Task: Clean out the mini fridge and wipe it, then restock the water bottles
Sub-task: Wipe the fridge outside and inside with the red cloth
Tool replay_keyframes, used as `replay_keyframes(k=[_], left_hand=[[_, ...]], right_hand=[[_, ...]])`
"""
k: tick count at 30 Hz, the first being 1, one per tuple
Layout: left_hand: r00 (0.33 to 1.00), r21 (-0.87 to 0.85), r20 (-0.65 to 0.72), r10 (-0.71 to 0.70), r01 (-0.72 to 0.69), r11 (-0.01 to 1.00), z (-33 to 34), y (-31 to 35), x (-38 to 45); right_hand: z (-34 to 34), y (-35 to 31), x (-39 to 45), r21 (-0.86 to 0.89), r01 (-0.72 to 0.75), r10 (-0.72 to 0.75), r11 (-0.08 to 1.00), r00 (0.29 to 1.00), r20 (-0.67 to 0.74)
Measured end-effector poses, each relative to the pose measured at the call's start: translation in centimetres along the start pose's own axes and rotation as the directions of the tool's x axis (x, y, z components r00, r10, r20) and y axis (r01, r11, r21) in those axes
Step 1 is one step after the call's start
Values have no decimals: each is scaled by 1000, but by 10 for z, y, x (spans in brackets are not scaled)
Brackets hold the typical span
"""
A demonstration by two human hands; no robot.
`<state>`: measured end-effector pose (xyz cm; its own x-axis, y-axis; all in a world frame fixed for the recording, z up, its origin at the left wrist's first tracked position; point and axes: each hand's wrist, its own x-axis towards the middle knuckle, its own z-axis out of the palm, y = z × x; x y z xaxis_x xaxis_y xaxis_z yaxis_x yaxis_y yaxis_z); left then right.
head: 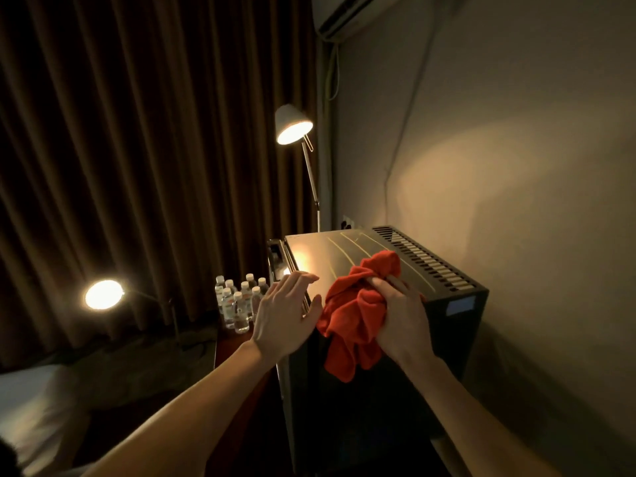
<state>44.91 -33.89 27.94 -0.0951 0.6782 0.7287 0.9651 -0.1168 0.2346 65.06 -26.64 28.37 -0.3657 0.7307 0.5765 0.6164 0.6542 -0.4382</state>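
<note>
On top of the black box-shaped mini fridge (347,249), as the head camera shows, we clench a crumpled red cloth (358,308) in our right hand (401,318), its loose end hanging over the fridge's front edge. Our left hand (284,315) hovers just beside the cloth, fingers straight and grasping nothing. Left of the fridge, a cluster of small clear plastic water bottles (239,301) stands on a dark surface. Behind them a white-shaded floor lamp (292,125) glows before the brown pleated curtain (137,132).
</note>
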Motion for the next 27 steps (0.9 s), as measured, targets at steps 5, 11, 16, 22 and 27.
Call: replay_keyframes(k=[5,11,16,22,27], left_hand=[[995,12,77,58,-59,998,17,-15,21],[982,-68,164,97,-86,994,32,-47,45],[952,-216,196,234,-190,958,45,-65,51],[886,-346,226,404,-315,884,57,-82,63],[866,-395,258,428,-310,865,59,-84,70]], right_hand=[[9,-5,16,-70,-31,36,997,997,69],[16,-7,16,-137,-108,123,985,987,101],[20,-21,1,-200,-240,265,950,958,106],[39,-54,-27,-260,-447,464,856,886,6],[49,-79,-34,-243,-450,456,859,889,-33]])
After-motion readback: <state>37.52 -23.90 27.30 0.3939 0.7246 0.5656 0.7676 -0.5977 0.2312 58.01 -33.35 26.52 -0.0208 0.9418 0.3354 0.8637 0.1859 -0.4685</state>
